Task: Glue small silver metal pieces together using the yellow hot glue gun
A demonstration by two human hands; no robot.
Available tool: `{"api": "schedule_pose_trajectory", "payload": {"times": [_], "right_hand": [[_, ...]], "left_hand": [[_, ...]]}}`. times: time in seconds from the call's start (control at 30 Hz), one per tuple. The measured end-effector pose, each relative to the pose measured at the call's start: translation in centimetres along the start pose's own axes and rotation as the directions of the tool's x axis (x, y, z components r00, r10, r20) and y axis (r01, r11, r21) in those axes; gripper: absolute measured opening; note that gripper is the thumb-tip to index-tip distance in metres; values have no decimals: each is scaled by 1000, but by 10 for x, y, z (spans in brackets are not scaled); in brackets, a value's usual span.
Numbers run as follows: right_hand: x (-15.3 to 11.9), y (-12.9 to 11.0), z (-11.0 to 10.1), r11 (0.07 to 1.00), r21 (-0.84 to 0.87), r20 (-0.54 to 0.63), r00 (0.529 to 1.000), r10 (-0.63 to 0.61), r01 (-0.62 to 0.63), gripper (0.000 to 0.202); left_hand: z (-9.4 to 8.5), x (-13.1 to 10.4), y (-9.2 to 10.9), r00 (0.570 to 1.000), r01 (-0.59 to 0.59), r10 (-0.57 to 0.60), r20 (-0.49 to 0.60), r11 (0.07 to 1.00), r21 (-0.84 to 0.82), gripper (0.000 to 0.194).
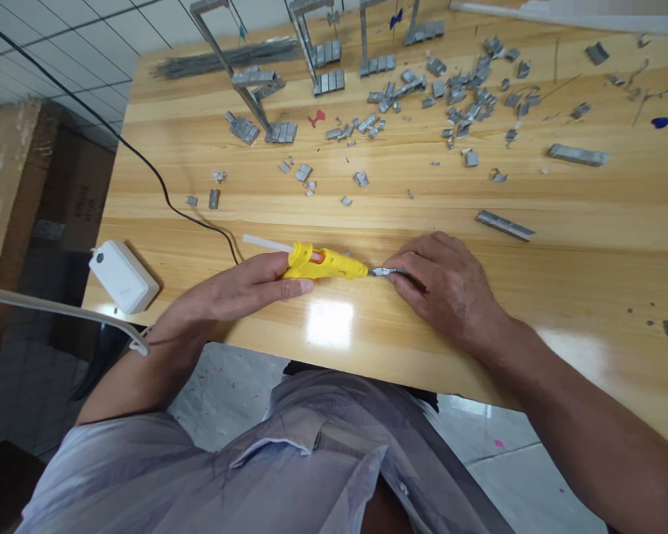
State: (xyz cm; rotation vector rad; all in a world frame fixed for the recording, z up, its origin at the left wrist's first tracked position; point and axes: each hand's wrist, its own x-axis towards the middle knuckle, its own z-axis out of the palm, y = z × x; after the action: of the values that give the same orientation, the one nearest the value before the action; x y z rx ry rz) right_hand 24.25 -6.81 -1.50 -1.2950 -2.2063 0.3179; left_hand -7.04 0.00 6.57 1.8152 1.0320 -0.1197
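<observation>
My left hand [256, 285] is wrapped round a yellow hot glue gun [334, 264], its nozzle pointing right. A whitish glue stick [267, 243] sticks out of the gun's back end. Between the thumb and fingers of my right hand [450, 285] is a small silvery-grey piece [388, 271], pinched with its end at the nozzle tip. Whether the two touch I cannot tell, and part of the piece is hidden by my fingers. Above my hands, small grey pieces [361, 179] lie loose on the wooden table [245, 326].
Grey frames [250, 104] with block-like feet stand at the back left, beside a bundle of thin grey rods [228, 59]. Grey bars [504, 225] lie to the right. A white power bank-like box [123, 277] sits at the left edge, near a black cable [161, 182].
</observation>
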Motion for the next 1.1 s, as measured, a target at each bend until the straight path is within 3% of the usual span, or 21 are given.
{"api": "schedule_pose_trajectory", "payload": {"times": [0.2, 1.1], "right_hand": [[1, 1, -1, 1000, 28, 22, 1000, 9, -10, 19], [1, 1, -1, 1000, 2, 13, 1000, 10, -10, 19]], "left_hand": [[-2, 4, 1, 999, 26, -20, 48, 992, -121, 50], [-3, 1, 5, 999, 10, -3, 48, 992, -128, 51]]}}
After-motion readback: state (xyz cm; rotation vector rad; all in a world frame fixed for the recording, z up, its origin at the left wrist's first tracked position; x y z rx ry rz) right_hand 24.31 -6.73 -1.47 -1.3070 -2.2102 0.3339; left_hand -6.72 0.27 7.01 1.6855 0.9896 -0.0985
